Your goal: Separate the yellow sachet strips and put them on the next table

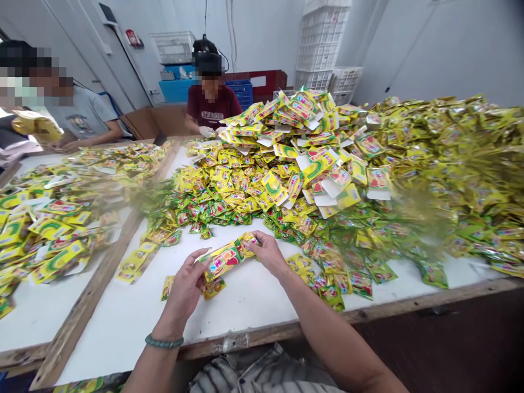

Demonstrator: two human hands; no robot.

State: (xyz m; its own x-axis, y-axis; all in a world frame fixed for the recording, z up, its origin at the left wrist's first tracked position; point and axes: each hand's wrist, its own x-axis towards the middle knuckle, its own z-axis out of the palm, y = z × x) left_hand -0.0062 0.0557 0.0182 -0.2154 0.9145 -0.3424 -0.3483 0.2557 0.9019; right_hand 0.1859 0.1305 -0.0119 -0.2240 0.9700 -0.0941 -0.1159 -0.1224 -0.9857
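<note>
Left hand (189, 281) holds the carton (223, 261); right hand (266, 252) pinches a sachet (249, 240). Carton looks light, crushable: grip edges.

Beyond the carton (223, 263) between the left hand (186, 284) and right hand (265, 252), more cartons (319, 166) lie atop packets (229, 191) heaped on the surface (245, 305), with stacked crates (322, 43) behind. Left, across a dividing strip (90, 297), lie other cartons (59, 259).

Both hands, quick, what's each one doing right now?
Left hand: closed, holding a yellow-green carton.
Right hand: closed, pinching a small packet at the carton's end.
</note>
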